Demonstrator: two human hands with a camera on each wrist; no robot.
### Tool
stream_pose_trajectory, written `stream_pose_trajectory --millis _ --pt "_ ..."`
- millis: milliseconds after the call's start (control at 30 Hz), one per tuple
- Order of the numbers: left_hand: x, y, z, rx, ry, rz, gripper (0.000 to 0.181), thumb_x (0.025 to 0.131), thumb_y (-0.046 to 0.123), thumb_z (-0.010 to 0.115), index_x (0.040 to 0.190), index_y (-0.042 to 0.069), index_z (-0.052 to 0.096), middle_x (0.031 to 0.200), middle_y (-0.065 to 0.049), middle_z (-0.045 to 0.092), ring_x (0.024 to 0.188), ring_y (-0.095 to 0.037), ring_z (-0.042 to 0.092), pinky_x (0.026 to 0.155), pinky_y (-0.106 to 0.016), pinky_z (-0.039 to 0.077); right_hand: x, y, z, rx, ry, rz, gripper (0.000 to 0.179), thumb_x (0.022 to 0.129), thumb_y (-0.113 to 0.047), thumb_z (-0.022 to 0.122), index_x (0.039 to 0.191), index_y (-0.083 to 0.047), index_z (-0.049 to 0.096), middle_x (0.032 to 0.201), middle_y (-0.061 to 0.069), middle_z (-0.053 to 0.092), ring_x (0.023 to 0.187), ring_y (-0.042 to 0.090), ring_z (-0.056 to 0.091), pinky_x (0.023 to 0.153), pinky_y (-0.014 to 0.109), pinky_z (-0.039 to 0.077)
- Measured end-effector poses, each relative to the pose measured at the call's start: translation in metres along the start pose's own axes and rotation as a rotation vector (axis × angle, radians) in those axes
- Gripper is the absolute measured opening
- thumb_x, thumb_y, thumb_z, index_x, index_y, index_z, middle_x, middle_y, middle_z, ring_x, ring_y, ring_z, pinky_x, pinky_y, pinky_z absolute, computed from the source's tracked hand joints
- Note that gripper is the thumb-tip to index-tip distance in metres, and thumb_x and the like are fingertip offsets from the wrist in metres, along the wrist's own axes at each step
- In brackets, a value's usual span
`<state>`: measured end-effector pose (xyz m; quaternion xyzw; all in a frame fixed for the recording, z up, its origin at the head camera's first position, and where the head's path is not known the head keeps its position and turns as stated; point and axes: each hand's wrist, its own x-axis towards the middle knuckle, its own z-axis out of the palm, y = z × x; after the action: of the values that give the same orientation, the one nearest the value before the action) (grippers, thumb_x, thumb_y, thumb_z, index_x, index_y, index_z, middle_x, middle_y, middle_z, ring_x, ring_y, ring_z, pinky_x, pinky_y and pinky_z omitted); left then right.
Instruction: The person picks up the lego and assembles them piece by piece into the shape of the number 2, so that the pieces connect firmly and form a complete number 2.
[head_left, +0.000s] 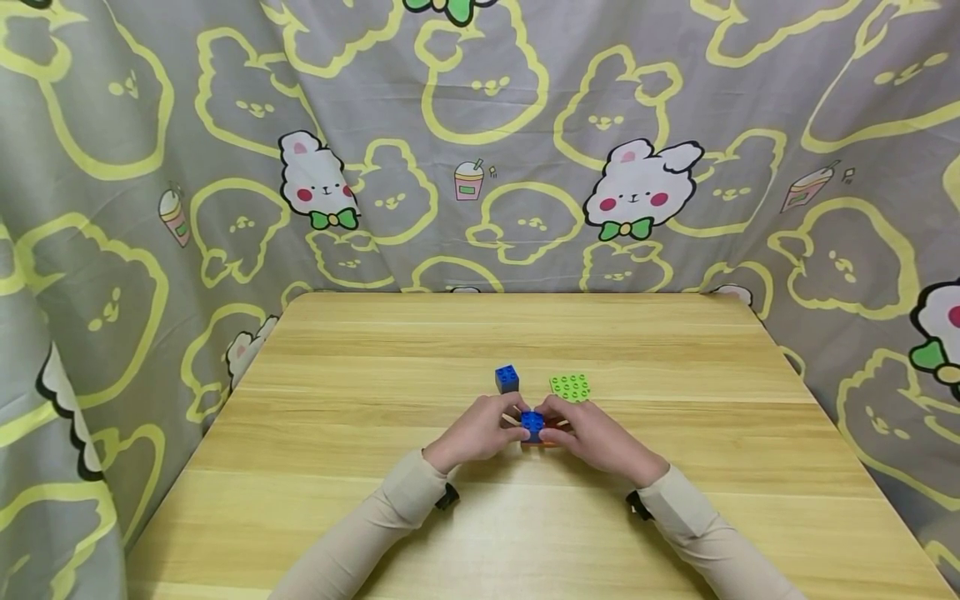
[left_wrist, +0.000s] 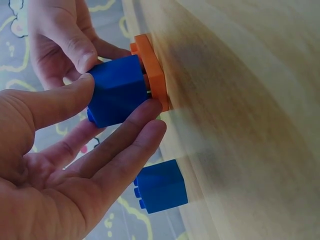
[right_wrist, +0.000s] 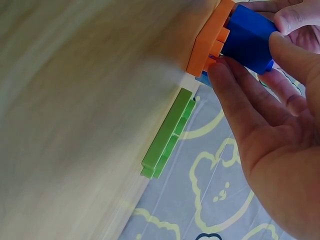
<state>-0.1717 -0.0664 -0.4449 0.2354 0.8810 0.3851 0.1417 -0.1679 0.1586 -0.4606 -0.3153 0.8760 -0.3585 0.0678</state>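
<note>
Looking down from the head view, we see the left hand [head_left: 480, 429] at nine o'clock and the right hand [head_left: 602, 439] at three o'clock, the fingers of both pinching one blue block [head_left: 532, 427] between them. From the left wrist we notice a slim gap between that block and the orange brick [left_wrist: 154, 70] beneath it on the tabletop [head_left: 337, 375]. Near the held block we find a second blue block [head_left: 507, 380] at eleven o'clock and a flat green brick [head_left: 571, 386] between one and two.
</note>
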Motion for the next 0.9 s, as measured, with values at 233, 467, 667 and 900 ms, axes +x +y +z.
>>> stream_pose_trajectory --millis 233,467,667,900 --pt "-0.0007 0.0003 0.0002 -0.005 0.003 0.007 0.017 0.096 0.011 0.073 0.112 0.01 0.067 0.113 -0.013 0.075 0.104 -0.021 0.071 0.085 -0.03 0.057 -0.0001 -0.0003 -0.0002 0.005 -0.001 -0.015 0.021 0.101 -0.022 0.066 0.121 -0.015 0.065 0.116 -0.001 0.073 0.108 0.019 0.072 0.092 0.039 0.058" --pt "-0.0007 -0.0004 0.0005 -0.002 0.004 0.005 0.017 0.097 0.012 0.072 0.112 0.01 0.067 0.115 -0.013 0.074 0.105 -0.022 0.071 0.086 -0.032 0.057 -0.0007 -0.0015 -0.0003 0.004 0.009 -0.007 0.021 0.101 -0.021 0.067 0.121 -0.015 0.065 0.115 -0.001 0.074 0.107 0.018 0.072 0.091 0.038 0.059" --pt "-0.0012 -0.0003 0.0003 -0.01 0.002 -0.006 0.017 0.097 0.012 0.071 0.114 0.009 0.067 0.116 -0.013 0.074 0.107 -0.024 0.071 0.087 -0.034 0.058 -0.0008 -0.0025 -0.0003 -0.002 0.0 -0.002 0.022 0.102 -0.022 0.064 0.123 -0.013 0.065 0.116 0.001 0.074 0.108 0.02 0.072 0.092 0.039 0.058" --pt "-0.0016 0.0004 -0.0006 -0.009 -0.001 -0.007 0.018 0.097 0.013 0.071 0.114 0.009 0.066 0.117 -0.014 0.074 0.108 -0.025 0.071 0.088 -0.034 0.058 -0.0003 -0.0033 0.0004 -0.003 0.003 0.005 0.021 0.102 -0.022 0.065 0.122 -0.015 0.065 0.116 0.0 0.074 0.108 0.018 0.072 0.092 0.038 0.058"
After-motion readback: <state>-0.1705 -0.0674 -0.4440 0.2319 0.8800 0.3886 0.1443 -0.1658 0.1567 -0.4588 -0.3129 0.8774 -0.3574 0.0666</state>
